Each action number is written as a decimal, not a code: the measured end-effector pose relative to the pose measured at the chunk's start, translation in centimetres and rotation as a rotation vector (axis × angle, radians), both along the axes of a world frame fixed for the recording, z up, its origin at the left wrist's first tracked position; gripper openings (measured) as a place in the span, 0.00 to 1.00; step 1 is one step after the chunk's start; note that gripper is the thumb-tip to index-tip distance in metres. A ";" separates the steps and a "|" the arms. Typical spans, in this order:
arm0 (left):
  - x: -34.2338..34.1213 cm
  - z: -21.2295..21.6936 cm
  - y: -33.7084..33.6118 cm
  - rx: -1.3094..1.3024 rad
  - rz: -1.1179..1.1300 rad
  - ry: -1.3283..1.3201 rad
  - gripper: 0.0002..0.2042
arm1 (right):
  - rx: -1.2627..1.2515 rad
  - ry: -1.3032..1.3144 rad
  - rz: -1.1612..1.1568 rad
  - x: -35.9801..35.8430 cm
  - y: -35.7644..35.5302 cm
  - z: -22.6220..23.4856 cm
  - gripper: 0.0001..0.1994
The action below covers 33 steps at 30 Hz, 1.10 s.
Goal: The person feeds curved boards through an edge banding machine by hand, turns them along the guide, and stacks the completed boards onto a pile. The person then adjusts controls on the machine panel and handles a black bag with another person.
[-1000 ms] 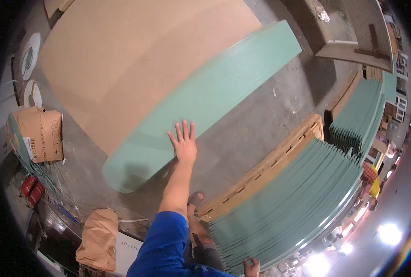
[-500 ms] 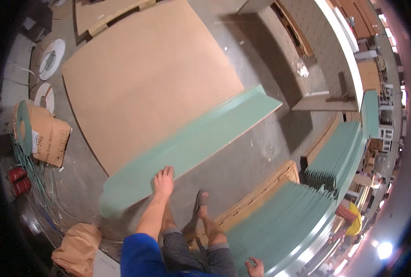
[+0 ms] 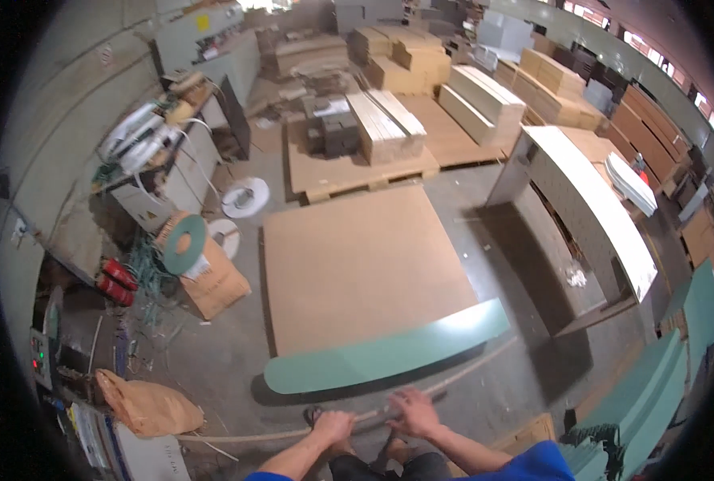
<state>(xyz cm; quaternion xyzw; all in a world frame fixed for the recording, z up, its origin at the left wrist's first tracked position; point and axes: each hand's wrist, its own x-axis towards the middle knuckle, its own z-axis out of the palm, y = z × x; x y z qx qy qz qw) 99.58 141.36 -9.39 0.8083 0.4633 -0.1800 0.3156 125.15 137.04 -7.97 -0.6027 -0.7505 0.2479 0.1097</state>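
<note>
A long thin board, seen almost edge-on as a tan strip, runs across in front of me. My left hand is closed around its upper edge. Close by on the same board, my right hand has its fingers spread, slightly blurred, at the edge; whether it touches is hard to tell. Just beyond lies a green panel with a rounded left end, across the near side of a large brown sheet. The board's faces are hidden from this angle.
Stacked green panels stand at the right, behind a white-topped frame. At the left are a carton with a green roll, a brown paper bag and red fire extinguishers. Pallets with boards lie at the back.
My view has lifted and swung left. The board under my left hand has come away from the green panel and turned edge-on. My right hand has moved from the lower right to the board.
</note>
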 end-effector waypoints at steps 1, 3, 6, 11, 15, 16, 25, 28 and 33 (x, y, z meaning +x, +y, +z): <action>-1.1 3.8 -1.8 0.030 0.020 0.011 0.11 | 0.013 0.016 0.144 -2.6 -0.2 -0.8 0.34; -3.3 10.4 -4.9 -0.042 0.071 0.030 0.11 | -0.269 -0.052 0.467 -7.9 -0.4 0.9 0.28; -8.2 13.5 -8.2 -0.025 0.087 0.082 0.11 | -0.509 -0.048 0.543 -14.5 -2.3 4.6 0.25; -14.1 20.4 -13.9 0.843 0.271 -0.081 0.13 | -0.090 0.143 0.478 -23.4 -3.3 2.9 0.13; -19.0 22.6 -21.7 1.039 0.917 -0.298 0.17 | -0.203 0.607 0.261 -31.6 -0.3 10.6 0.08; -20.4 21.7 -24.4 1.056 0.998 -0.265 0.17 | -0.092 1.043 0.324 -32.5 1.6 7.0 0.09; -25.0 9.5 -48.0 0.715 2.005 -0.020 0.15 | -0.319 1.176 -0.013 -51.0 -0.8 21.0 0.31; -29.2 9.6 -51.0 0.679 2.253 -0.118 0.14 | -0.454 1.354 -0.132 -56.3 -2.0 21.4 0.35; -38.1 4.9 -54.3 0.731 2.332 0.212 0.23 | -0.724 1.424 -0.064 -63.0 -1.5 19.2 0.42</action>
